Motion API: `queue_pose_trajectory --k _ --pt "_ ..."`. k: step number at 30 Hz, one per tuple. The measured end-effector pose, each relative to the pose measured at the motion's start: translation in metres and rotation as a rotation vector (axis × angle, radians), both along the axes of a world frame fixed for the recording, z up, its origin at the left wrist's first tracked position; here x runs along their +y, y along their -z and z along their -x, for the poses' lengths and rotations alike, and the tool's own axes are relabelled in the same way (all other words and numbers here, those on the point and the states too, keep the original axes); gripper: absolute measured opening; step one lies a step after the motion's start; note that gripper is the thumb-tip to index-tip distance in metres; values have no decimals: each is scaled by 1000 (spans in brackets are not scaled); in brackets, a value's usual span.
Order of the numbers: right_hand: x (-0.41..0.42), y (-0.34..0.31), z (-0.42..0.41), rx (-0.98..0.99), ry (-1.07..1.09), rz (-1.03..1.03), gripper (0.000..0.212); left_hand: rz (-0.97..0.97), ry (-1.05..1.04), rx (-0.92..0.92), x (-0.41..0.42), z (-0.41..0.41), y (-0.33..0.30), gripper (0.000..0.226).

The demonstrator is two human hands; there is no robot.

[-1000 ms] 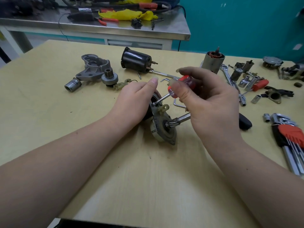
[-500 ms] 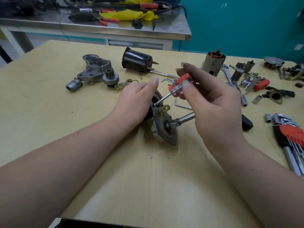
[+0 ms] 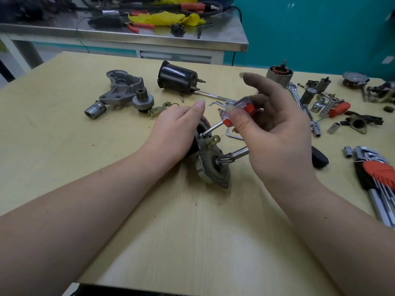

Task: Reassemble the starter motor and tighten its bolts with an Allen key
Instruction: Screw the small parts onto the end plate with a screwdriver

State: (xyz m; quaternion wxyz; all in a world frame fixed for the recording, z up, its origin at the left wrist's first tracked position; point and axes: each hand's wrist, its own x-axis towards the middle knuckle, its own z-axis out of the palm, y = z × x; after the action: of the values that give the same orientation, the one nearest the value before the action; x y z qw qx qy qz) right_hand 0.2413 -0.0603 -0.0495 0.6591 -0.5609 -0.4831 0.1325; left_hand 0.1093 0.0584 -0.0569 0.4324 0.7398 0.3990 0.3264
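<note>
The right hand (image 3: pixel 275 133) is pinching the clear-and-red handle of a small screwdriver (image 3: pixel 236 111) between thumb and the curled lower fingers, while the index finger is sticking out straight and blurred above it; the steel shaft is slanting down and left, its tip touching a screw spot on the upper edge of the motor (image 3: pixel 210 165); the left hand (image 3: pixel 178 133) is wrapping round the dark rear of the motor, thumb raised along the top, the other fingers hidden behind the body so their spread cannot be told; the motor is lying on its side at the middle of the table (image 3: pixel 64 129), its metal end plate facing the right hand, with a toothed shaft (image 3: pixel 233 155) jutting toward the right palm; just beyond the hands, a black can (image 3: pixel 177 79) is lying near a grey housing (image 3: pixel 123 87), a small gear (image 3: pixel 142 101) and a sleeve (image 3: pixel 95 109); farther right, an armature (image 3: pixel 279 76) is standing upright among sockets and wrenches; at the right edge, a hex key set (image 3: pixel 376 180) in a red-and-black holder is lying well apart from the motor.
</note>
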Motion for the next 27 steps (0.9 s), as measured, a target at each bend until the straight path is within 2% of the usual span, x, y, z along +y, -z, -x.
queue_pose_trajectory --k 3,8,13,22,27 --pt "1 -1 4 41 29 -33 27 -15 -12 -1 1 0 1 48" --pt "-4 2 1 -11 -17 1 36 1 -12 10 1 0 0 50" --pt "0 2 2 1 16 -16 30 -2 -18 15 2 0 1 58" --pt "0 -1 5 -25 33 -48 27 0 7 -3 2 1 2 54" --pt "-1 1 9 39 61 -13 18 50 -11 -43 -4 -1 3 72"
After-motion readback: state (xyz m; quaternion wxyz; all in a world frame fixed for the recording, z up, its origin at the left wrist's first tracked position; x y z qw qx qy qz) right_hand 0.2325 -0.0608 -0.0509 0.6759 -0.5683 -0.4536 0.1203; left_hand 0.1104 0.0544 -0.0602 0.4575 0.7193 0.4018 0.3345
